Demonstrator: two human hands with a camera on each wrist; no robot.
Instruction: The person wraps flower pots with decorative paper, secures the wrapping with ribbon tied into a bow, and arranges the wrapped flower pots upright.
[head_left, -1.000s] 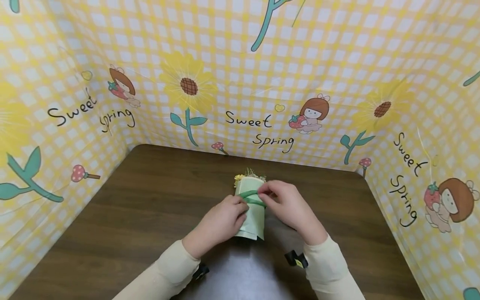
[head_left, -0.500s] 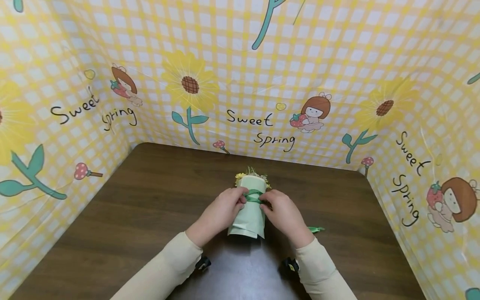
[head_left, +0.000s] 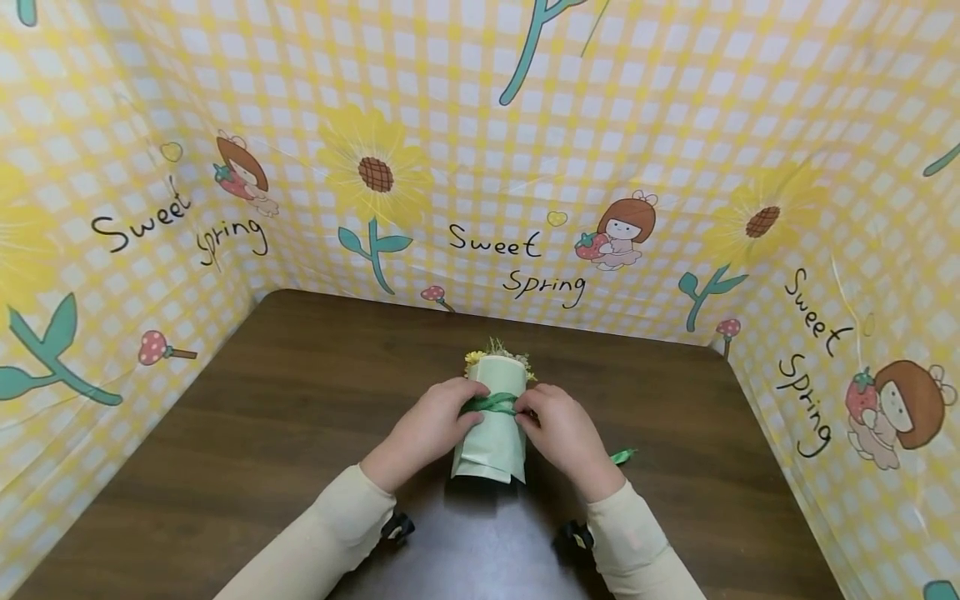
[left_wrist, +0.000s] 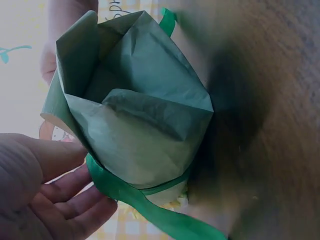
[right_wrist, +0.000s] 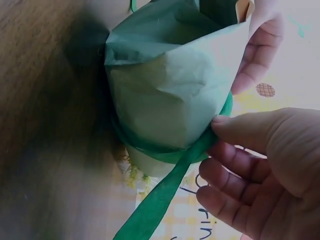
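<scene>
A bouquet wrapped in pale green paper (head_left: 491, 446) lies on the table, its yellow flowers (head_left: 474, 358) and thin greenery at the far end. Round the wrap runs a green ribbon (head_left: 495, 403). My left hand (head_left: 431, 429) pinches the ribbon at the left side, its thumb along the paper in the left wrist view. On the opposite side my right hand (head_left: 562, 433) pinches it between thumb and index finger. The wrap's open, folded end (left_wrist: 145, 75) faces the left wrist camera. A loose ribbon tail (right_wrist: 155, 205) hangs off in the right wrist view.
The dark wooden table (head_left: 337, 358) is enclosed at the back and sides by a yellow checked cloth (head_left: 480, 150) printed with flowers and words. A ribbon end (head_left: 622, 457) lies right of my right wrist. Black wrist devices (head_left: 397, 527) sit under both sleeves.
My right hand has come down from the bouquet's upper right, and my left hand has shifted outward to the left side. The ribbon band now lies closer together; a ribbon end shows at right.
</scene>
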